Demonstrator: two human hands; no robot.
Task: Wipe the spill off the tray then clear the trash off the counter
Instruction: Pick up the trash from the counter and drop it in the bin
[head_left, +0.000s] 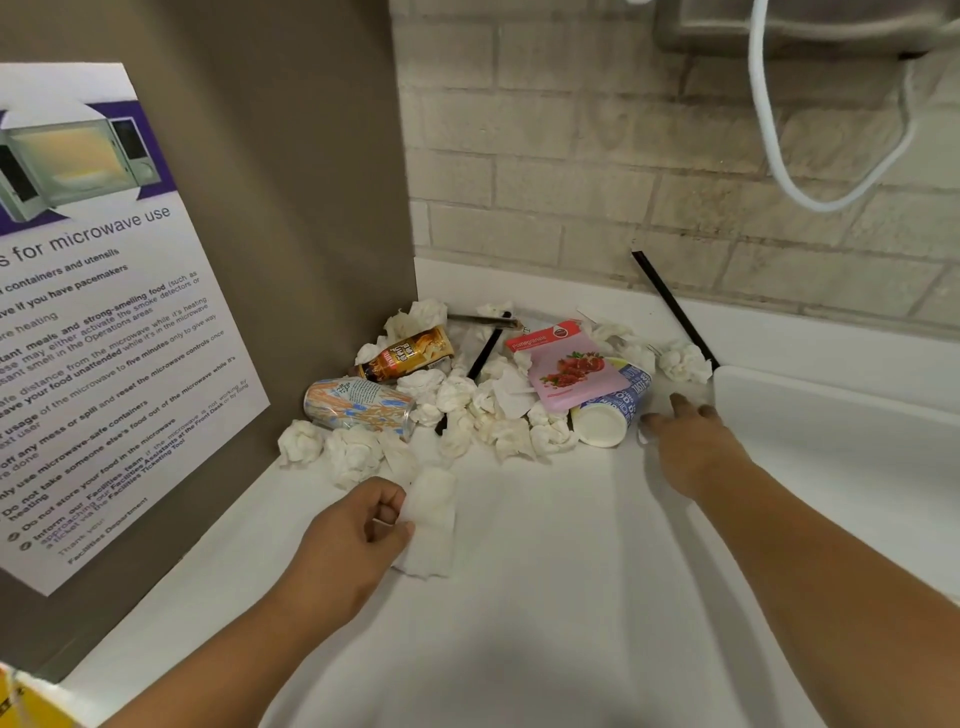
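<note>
Head view, left hand (343, 535) pinching tissue (431, 519), right hand (685, 441) spread beside tray edge (727, 379)

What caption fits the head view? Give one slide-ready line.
Left hand holds a tissue; right hand reaches toward the cup in the trash.

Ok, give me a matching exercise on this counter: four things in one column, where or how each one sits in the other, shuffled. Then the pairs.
Things:
1. can
2. pink packet
3. paper cup
4. flat tissue

Places or states:
A. on its side, open mouth toward the camera, by the right hand
B. pinched in the left hand
C. on its side at the pile's left edge, near the poster
D. lying on crumpled tissues, above the cup

Pairs: 1-C, 2-D, 3-A, 4-B
</note>
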